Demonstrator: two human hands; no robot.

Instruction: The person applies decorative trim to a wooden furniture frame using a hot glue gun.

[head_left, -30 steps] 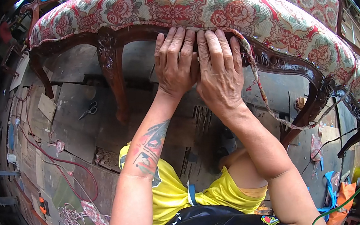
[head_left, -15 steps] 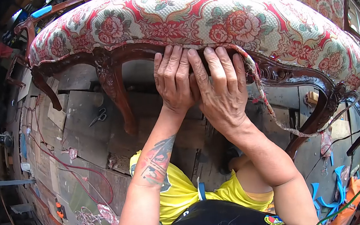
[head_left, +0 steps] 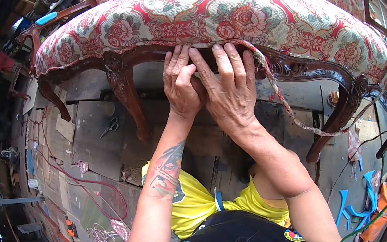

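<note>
A curved seat covered in floral fabric [head_left: 174,19] stands on a carved dark wood frame [head_left: 144,54]. A patterned cord [head_left: 282,101] follows the fabric's lower edge, then hangs loose to the right of my hands. My left hand [head_left: 182,83] presses its fingertips on the cord at the frame's edge, with the index finger bent. Close beside it, my right hand [head_left: 230,83] rests with fingers stretched and somewhat apart, tips on the same edge. Whatever lies beneath the fingertips is hidden.
Scissors [head_left: 109,127] lie on the wooden floor between the seat's legs. A red hose [head_left: 88,180] curves at the left near tangled string [head_left: 102,240]. Blue scraps [head_left: 364,206] and an orange piece [head_left: 382,211] lie at the lower right, with a green cord crossing there.
Both hands have shifted slightly left along the edge. My left index finger has bent. The view has moved slightly, with the floor items now a little to the right.
</note>
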